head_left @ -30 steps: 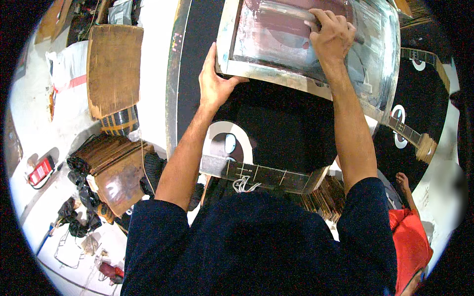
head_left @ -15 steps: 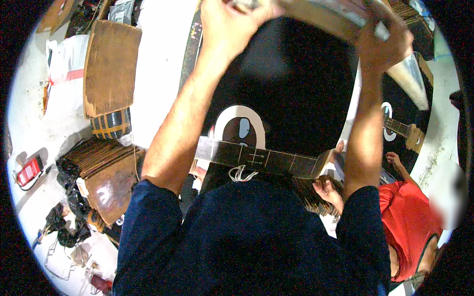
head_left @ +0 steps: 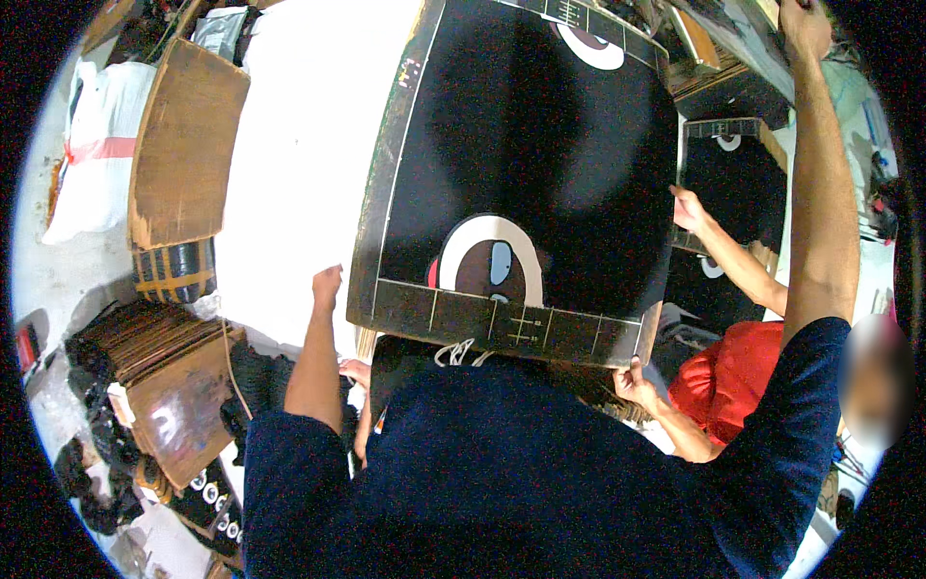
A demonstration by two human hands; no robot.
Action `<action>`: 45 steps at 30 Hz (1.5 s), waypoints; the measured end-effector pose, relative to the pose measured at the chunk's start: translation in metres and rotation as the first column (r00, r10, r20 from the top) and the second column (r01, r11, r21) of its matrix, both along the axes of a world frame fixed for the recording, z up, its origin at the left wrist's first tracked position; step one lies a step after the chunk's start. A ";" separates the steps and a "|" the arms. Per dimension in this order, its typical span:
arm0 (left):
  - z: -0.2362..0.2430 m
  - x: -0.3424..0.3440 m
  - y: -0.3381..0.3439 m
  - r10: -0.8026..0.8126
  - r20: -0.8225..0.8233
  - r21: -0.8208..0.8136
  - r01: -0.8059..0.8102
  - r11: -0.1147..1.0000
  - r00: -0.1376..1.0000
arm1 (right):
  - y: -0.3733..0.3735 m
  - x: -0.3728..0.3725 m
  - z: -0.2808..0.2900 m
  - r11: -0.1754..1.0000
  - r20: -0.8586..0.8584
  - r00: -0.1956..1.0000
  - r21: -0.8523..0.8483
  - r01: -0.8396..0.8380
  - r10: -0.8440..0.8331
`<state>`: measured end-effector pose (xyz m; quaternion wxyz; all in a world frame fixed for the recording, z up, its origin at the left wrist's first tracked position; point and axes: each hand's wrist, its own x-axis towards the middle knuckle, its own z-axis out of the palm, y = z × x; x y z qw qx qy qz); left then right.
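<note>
While a white sack (head_left: 111,154) leans at the far left, a scuffed brown board (head_left: 188,145) stands beside it, above a black bundle bound with orange tape (head_left: 178,268) and a stack of brown sheets (head_left: 164,338). Next comes a bright white surface (head_left: 299,164), then, at the centre, a black panel (head_left: 550,164) bearing white-ringed eye shapes and gridded end strips. At its right edge and near corner are the two hands of a co-worker in a red shirt (head_left: 738,376). The person's left hand (head_left: 327,288) hangs just left of the panel, fingers apparently curled; whether it is clenched I cannot tell. The right arm stretches far up and right, its hand (head_left: 805,29) apparently grasping a screen frame (head_left: 743,39), cut off by the upper rim.
</note>
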<state>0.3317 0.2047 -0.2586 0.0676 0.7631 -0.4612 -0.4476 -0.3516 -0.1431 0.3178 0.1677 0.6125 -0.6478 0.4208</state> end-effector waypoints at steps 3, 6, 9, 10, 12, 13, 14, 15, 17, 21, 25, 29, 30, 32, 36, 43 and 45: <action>-0.038 -0.017 0.115 0.364 -0.267 0.167 -0.329 0.929 0.892 | -0.006 -0.013 -0.004 0.998 -0.052 0.999 -0.055 -0.006 0.003; -0.034 -0.040 0.159 0.299 -0.167 -0.025 -0.308 0.951 0.939 | -0.016 -0.042 -0.006 0.993 -0.018 0.992 -0.004 0.122 -0.122; -0.020 -0.054 0.152 0.146 -0.015 -0.221 -0.146 0.964 0.989 | -0.038 -0.076 0.001 0.917 -0.234 0.892 0.007 0.399 -0.386; -0.014 -0.053 0.148 0.056 0.074 -0.274 -0.033 0.961 0.996 | -0.041 -0.087 -0.001 0.922 -0.213 0.904 0.033 0.387 -0.372; -0.006 -0.049 0.136 -0.155 0.298 -0.292 0.245 0.924 0.942 | -0.048 -0.102 -0.002 0.904 -0.202 0.887 0.019 0.427 -0.414; -0.003 -0.048 0.132 -0.229 0.349 -0.269 0.331 0.905 0.909 | -0.049 -0.107 0.000 0.884 -0.250 0.857 0.007 0.467 -0.450; 0.000 -0.047 0.130 -0.305 0.411 -0.217 0.418 0.882 0.859 | -0.049 -0.112 0.001 0.902 -0.214 0.885 0.033 0.430 -0.414; 0.001 -0.046 0.126 -0.344 0.401 -0.249 0.462 0.851 0.849 | -0.052 -0.115 0.001 0.913 -0.182 0.901 0.036 0.407 -0.394; 0.003 -0.048 0.125 -0.243 0.390 -0.326 0.379 0.866 0.888 | -0.057 -0.122 0.001 0.883 -0.229 0.856 -0.034 0.469 -0.464; 0.002 -0.043 0.134 -0.022 0.416 -0.405 0.207 0.891 0.909 | -0.068 -0.144 0.007 0.927 -0.230 0.899 -0.049 0.372 -0.373; 0.008 -0.019 0.148 0.138 0.317 -0.096 -0.113 0.989 0.938 | -0.070 -0.157 0.008 0.880 -0.303 0.829 -0.084 0.467 -0.469; 0.038 0.003 0.131 0.078 0.431 -0.033 -0.071 0.997 0.899 | -0.060 -0.139 0.007 0.913 -0.223 0.893 0.026 0.406 -0.391; 0.050 0.007 0.120 0.118 0.409 -0.158 -0.057 0.986 0.905 | -0.058 -0.131 0.007 0.895 -0.244 0.868 0.001 0.446 -0.433; 0.082 0.009 0.098 0.222 0.290 -0.505 -0.048 0.862 0.931 | -0.057 -0.116 0.009 0.877 -0.286 0.831 -0.090 0.472 -0.477; 0.141 -0.006 0.016 0.249 0.215 -0.662 -0.046 0.748 0.944 | -0.057 -0.098 0.011 0.906 -0.218 0.880 -0.047 0.422 -0.421; 0.286 -0.098 -0.148 0.152 0.109 -0.983 0.084 0.162 0.982 | -0.054 -0.080 0.007 0.898 -0.179 0.893 0.079 0.432 -0.414; 0.337 -0.111 -0.157 0.150 0.068 -0.967 0.028 0.255 0.986 | -0.053 -0.074 0.003 0.920 -0.138 0.920 0.093 0.381 -0.367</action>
